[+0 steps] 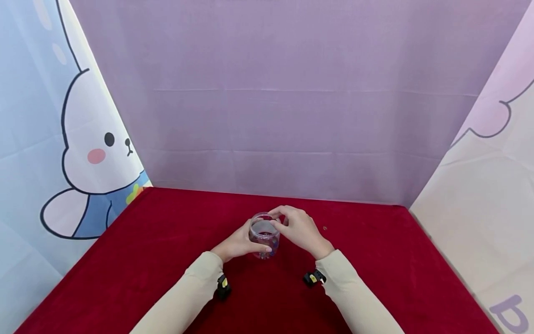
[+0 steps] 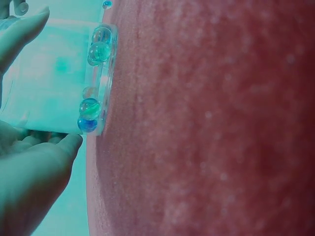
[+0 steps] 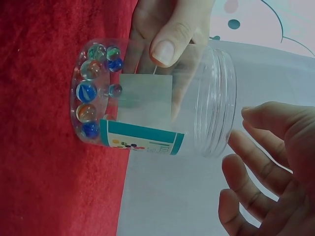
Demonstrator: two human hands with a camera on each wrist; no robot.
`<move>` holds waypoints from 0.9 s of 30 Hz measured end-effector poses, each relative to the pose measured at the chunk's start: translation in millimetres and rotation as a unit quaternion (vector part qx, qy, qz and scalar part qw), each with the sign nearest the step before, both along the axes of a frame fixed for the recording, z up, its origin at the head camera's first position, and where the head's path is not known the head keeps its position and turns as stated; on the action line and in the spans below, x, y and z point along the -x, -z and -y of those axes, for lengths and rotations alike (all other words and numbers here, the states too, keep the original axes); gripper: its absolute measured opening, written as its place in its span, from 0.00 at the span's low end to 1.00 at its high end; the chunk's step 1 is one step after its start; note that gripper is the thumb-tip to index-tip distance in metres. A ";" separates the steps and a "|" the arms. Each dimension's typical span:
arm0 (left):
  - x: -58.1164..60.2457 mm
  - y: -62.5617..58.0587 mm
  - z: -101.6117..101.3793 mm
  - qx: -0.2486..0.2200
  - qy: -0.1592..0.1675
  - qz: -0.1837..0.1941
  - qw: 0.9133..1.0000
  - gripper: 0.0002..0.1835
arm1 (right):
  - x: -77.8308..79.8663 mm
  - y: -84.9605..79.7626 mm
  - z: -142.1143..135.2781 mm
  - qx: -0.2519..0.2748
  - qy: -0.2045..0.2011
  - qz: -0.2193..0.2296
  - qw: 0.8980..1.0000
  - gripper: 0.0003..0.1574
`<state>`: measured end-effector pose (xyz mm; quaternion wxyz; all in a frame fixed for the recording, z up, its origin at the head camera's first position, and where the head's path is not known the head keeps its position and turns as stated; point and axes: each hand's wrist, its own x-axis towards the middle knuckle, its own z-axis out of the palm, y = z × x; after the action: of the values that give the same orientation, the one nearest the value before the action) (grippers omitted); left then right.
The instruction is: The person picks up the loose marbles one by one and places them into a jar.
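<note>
A clear plastic jar (image 1: 264, 232) without a lid stands on the red cloth. Several glass marbles (image 3: 86, 92) in blue, green and orange lie at its bottom, also visible through the wall in the left wrist view. My left hand (image 1: 241, 240) grips the jar from the left side, its thumb (image 3: 166, 49) across the outer wall. At the jar's mouth is my right hand (image 1: 301, 230), fingers loosely bent near the threaded rim (image 3: 224, 98). No object shows between those fingers in the right wrist view. A label (image 3: 142, 137) with a teal border is on the jar.
A lone marble (image 1: 325, 228) lies on the red cloth (image 1: 384, 260), to the right of my right hand. Behind the table hangs a purple curtain (image 1: 271, 116). Printed cloth panels close off the left (image 1: 96, 139) and right (image 1: 492, 199) sides.
</note>
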<state>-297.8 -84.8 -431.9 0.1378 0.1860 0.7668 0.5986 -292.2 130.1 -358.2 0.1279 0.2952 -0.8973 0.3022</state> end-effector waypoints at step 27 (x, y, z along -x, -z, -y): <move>1.9 3.1 -1.5 0.016 -0.017 0.001 1.000 0.52 | -2.5 -3.0 -21.6 -0.001 0.012 -0.016 1.000 0.11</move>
<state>-299.7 -83.4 -435.0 0.1312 0.1696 0.7791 0.5891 -289.8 151.7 -355.2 0.1454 0.2892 -0.8989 0.2954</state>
